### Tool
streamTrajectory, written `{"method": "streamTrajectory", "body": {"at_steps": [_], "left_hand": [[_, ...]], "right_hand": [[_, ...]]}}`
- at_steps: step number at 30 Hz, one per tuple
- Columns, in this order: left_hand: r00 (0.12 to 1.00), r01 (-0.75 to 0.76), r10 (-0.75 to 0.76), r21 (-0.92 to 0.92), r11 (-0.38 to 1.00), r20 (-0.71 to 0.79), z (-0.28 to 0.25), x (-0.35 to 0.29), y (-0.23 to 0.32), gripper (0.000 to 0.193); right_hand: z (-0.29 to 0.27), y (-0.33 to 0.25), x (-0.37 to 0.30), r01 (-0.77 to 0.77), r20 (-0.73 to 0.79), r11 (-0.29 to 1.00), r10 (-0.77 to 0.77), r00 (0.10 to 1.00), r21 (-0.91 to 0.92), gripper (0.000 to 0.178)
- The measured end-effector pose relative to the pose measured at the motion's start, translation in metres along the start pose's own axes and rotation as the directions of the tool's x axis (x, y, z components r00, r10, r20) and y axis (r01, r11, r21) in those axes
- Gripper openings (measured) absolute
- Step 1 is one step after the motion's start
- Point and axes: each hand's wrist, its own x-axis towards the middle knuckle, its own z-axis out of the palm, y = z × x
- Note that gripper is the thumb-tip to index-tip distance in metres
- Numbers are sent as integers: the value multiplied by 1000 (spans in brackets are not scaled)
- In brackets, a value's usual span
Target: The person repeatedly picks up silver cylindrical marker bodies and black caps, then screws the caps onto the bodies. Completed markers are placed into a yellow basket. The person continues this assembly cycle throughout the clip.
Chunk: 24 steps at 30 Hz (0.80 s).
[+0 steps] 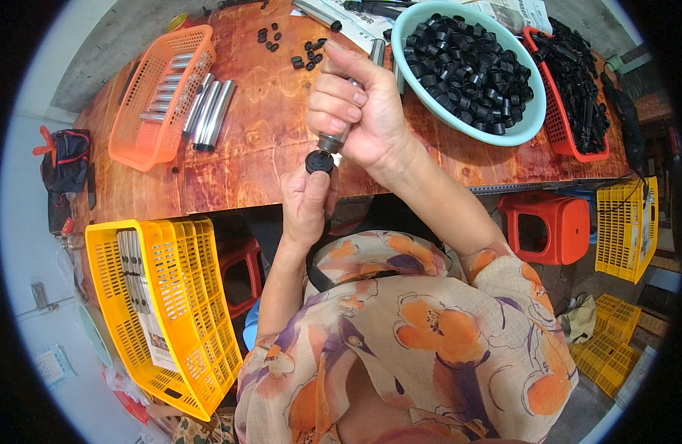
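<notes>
My left hand [305, 206] is closed near the table's front edge, its thumb pressing on a round black cap [319, 163]. What lies beneath the cap is hidden by the fingers. Above it, my right hand [363, 111] makes a fist around a grey cylindrical tool [333, 140], held upright with its narrow lower end meeting the cap. The kind of tool cannot be made out, since the fist covers most of it. Several small black caps [309, 59] lie scattered beyond my hands on the wooden table [256, 140].
Left, shiny metal tubes [217, 115] lie beside an orange basket [119, 140] holding more tubes. Right, a pale blue basin [537, 118] holds black caps, next to a red basket [559, 133] of black parts. A yellow crate [208, 333] and red stool [548, 222] stand below.
</notes>
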Motion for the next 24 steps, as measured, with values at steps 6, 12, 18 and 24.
{"method": "streamTrajectory", "body": {"at_steps": [6,12,18,24], "left_hand": [[1000,16,-15,-30,999,9,1,-1,4,47],[999,14,-14,-25,1000,29,0,-1,1,48],[999,17,-16,-10,1000,40,-1,-1,-2,48],[999,14,-14,-2,1000,48,-2,-1,-8,48]], "right_hand": [[5,0,-2,18,43,996,-14,999,-89,40],[7,0,-5,21,83,982,-5,997,-187,40],[7,-1,-9,53,135,952,-12,991,-301,35],[11,2,-13,113,149,906,-57,987,-409,30]]}}
